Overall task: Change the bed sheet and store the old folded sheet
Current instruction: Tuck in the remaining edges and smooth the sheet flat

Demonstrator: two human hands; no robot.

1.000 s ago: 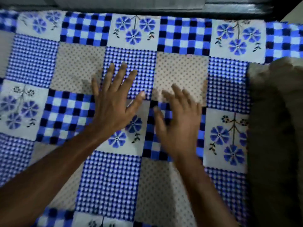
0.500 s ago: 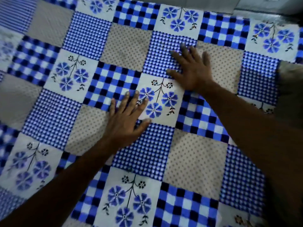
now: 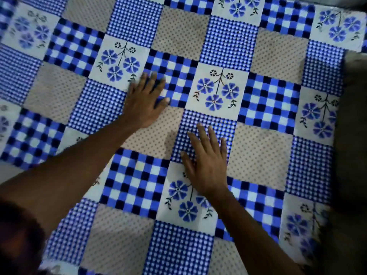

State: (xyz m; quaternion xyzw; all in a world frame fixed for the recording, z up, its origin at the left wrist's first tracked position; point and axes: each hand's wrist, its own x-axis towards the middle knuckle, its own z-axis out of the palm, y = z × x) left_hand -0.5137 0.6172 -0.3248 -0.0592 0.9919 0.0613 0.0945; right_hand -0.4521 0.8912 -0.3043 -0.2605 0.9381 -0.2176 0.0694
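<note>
A patchwork bed sheet in blue checks, beige dots and white squares with blue flowers lies spread flat across the bed and fills most of the view. My left hand lies palm down on it near the middle, fingers straight and spread. My right hand lies flat on the sheet lower and to the right, fingers straight, pointing away from me. Neither hand holds any cloth.
A dark, plain mass runs along the sheet's right edge; I cannot tell what it is. A dark red sleeve shows at the lower left corner.
My right hand has drawn back from the far part of the sheet to a nearer spot. My left hand has slid further out. The view has shifted across the sheet.
</note>
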